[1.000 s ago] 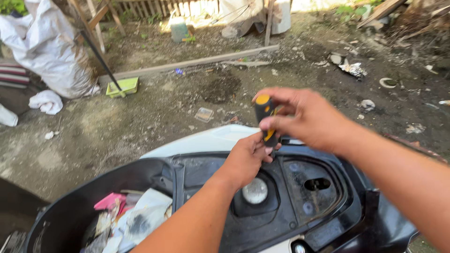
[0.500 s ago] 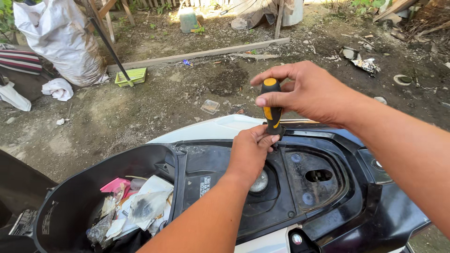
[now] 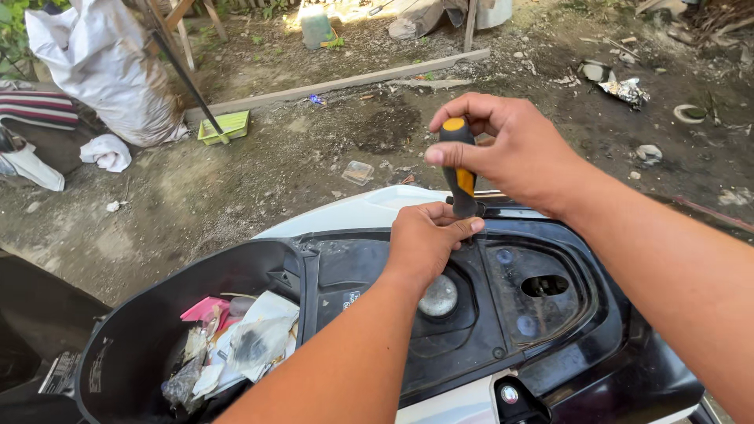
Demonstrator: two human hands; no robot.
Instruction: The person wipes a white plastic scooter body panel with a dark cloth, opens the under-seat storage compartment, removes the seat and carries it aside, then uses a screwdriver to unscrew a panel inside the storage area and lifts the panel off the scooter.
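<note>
My right hand (image 3: pixel 514 149) grips the black and orange handle of a screwdriver (image 3: pixel 459 171), held upright over the rear rim of an open scooter under-seat compartment (image 3: pixel 330 275). My left hand (image 3: pixel 428 239) is closed around the lower end of the screwdriver, its fingertips pinching at the shaft where it meets the black plastic frame. The tip is hidden by my fingers. Just below my left hand sits the round grey fuel cap (image 3: pixel 438 297).
Papers, a pink item and rags (image 3: pixel 228 338) fill the storage bucket at left. An oval opening (image 3: pixel 544 285) lies right of the cap. Bare dirt ground beyond holds a white sack (image 3: pixel 102 71), a green dustpan (image 3: pixel 224 128), a wooden plank (image 3: pixel 338 82) and scattered litter.
The view has shifted slightly and moved closer. Both hands have stayed on the screwdriver at the same spot on the compartment rim.
</note>
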